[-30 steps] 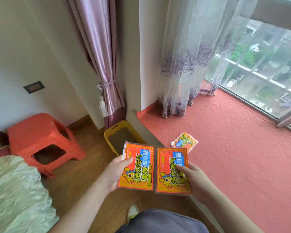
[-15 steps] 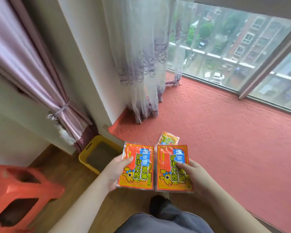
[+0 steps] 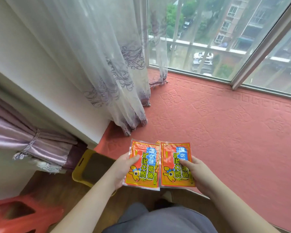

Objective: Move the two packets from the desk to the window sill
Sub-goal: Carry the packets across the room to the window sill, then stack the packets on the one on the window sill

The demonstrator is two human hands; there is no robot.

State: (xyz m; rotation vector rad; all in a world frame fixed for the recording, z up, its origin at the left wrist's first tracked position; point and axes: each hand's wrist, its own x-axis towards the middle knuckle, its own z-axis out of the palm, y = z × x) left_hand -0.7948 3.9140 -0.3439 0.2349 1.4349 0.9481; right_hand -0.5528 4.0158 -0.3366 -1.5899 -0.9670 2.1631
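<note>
Two flat orange packets with yellow print and a blue patch are held side by side over the near edge of the window sill. My left hand [image 3: 120,172] grips the left packet [image 3: 144,163] by its left edge, thumb on top. My right hand [image 3: 197,176] grips the right packet [image 3: 175,165] by its right edge. The window sill [image 3: 225,132] is a wide ledge covered in embossed red fabric, stretching from the packets to the window glass. A third small packet that lay on the sill is now hidden behind the two held ones.
A sheer white curtain [image 3: 107,64] with purple embroidery hangs onto the sill's left end. Below the sill stand a yellow bin [image 3: 84,167] and, at the lower left, a red plastic stool [image 3: 15,216]. A tied purple drape [image 3: 32,140] hangs at the left. Window frames [image 3: 252,52] bound the sill's far side.
The view has swung right and closer to the sill. Both hands have carried the packets forward over its edge. The small packet on the sill has gone out of sight behind them.
</note>
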